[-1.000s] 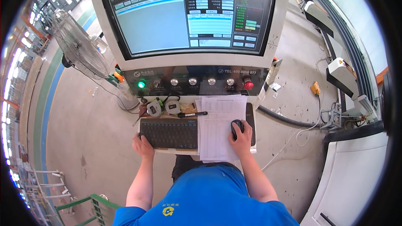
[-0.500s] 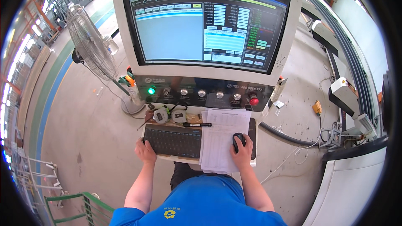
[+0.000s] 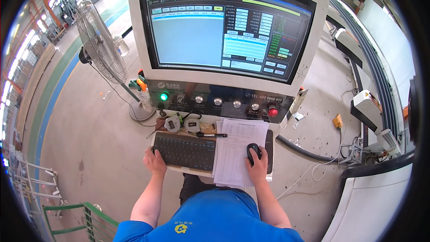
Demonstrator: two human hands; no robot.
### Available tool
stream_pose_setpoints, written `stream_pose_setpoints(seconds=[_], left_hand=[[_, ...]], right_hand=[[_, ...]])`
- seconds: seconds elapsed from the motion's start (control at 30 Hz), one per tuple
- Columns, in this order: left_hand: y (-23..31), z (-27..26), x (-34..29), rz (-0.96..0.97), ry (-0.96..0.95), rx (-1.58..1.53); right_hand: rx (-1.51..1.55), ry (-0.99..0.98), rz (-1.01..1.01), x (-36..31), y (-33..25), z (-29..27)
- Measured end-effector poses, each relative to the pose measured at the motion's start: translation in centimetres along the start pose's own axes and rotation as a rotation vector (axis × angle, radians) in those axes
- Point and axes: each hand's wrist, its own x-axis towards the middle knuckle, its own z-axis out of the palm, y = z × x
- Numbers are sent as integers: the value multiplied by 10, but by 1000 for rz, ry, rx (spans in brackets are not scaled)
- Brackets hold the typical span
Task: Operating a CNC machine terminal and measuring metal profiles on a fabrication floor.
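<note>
My right hand [image 3: 257, 166] is closed over a black computer mouse [image 3: 253, 151], which rests on printed paper sheets [image 3: 233, 170]. At the left end of the black keyboard [image 3: 183, 151], my left hand [image 3: 154, 161] curls round the edge, its thumb near the corner keys; the undersides of its fingers are hidden. A black marker pen [image 3: 212, 135] lies across the top of the keyboard and the sheets. Behind the keyboard sit two tape measures, one with green trim [image 3: 174, 123] and a grey one [image 3: 192, 125]. A large lit monitor [image 3: 188, 40] faces me.
Below the monitor, a black control panel [image 3: 215, 90] carries a lit green button [image 3: 164, 96], several silver knobs and a red stop button [image 3: 273, 111]. A pedestal fan [image 3: 101, 42] stands at left, a green metal rail [image 3: 67, 207] lower left. Machinery and cables [image 3: 320, 163] are at right.
The whole view has shifted slightly, so the monitor sits a little further right. My right hand and the mouse have moved slightly left over the sheets. My left hand keeps its place.
</note>
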Motion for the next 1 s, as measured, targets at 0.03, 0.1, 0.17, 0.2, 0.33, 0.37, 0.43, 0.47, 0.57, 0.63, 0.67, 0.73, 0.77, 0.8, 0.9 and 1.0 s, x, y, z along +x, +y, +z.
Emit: stream_pose_setpoints(seconds=[0.03, 0.1, 0.17, 0.2, 0.33, 0.37, 0.43, 0.47, 0.57, 0.63, 0.67, 0.73, 0.77, 0.8, 0.9, 1.0], left_hand=[[1, -1, 0, 1, -2, 0], [4, -2, 1, -4, 2, -7], [4, 0, 0, 3, 18, -6], [3, 0, 0, 10, 36, -4], [4, -1, 0, 22, 28, -22], [5, -2, 0, 18, 22, -13], [5, -2, 0, 16, 17, -5], [5, -1, 0, 15, 26, -8], [4, 0, 0, 10, 33, 2], [4, 1, 1, 11, 31, 13], [3, 1, 0, 17, 30, 12], [-1, 1, 1, 30, 29, 10], [-1, 2, 1, 34, 40, 20], [-2, 3, 1, 37, 52, 29], [-3, 0, 0, 32, 22, 20], [-2, 0, -2, 5, 31, 15]], right_hand=[[-1, 0, 1, 0, 0, 0], [-6, 1, 5, 0, -1, -1], [0, -3, 12, 0, -1, -1], [8, -8, 19, 0, -1, -1], [8, -8, 18, 0, 1, -1], [0, -10, 19, 0, 0, -1], [-8, -12, 21, 1, -1, -1], [-4, -10, 27, 1, -2, -1], [2, -3, 32, 1, -1, -2], [4, 7, 33, 2, 0, -1], [5, 8, 27, 1, -1, -2], [6, 14, 25, 1, -4, -2], [0, 15, 12, 1, -4, -2], [-6, 16, -2, 1, -5, -3], [0, 21, 7, -2, -8, -4], [-38, 41, 2, -5, -7, -1]])
